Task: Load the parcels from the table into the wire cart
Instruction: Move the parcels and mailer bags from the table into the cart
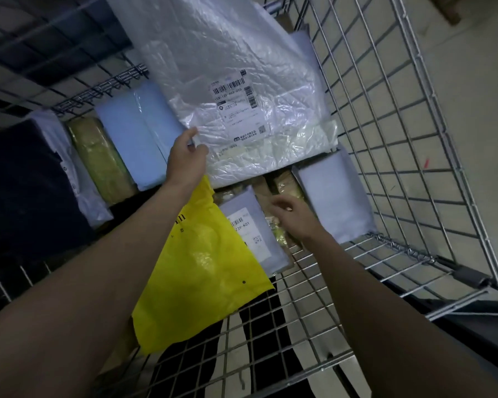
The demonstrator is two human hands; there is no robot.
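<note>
A large white plastic parcel [236, 81] with a shipping label lies across the upper part of the wire cart [400, 133]. My left hand [186, 160] grips its near left edge, thumb on top. My right hand [292, 218] hovers with loosely spread fingers over a small grey labelled mailer [250, 234] and holds nothing. A yellow plastic bag parcel [202, 271] lies below my left forearm on the cart floor.
More parcels fill the cart: a pale blue one [135, 139], tan padded ones [101, 156], a dark one [23, 191] at left and a grey mailer [334, 196] against the right wall. Bare wire floor [299, 326] shows at the near side.
</note>
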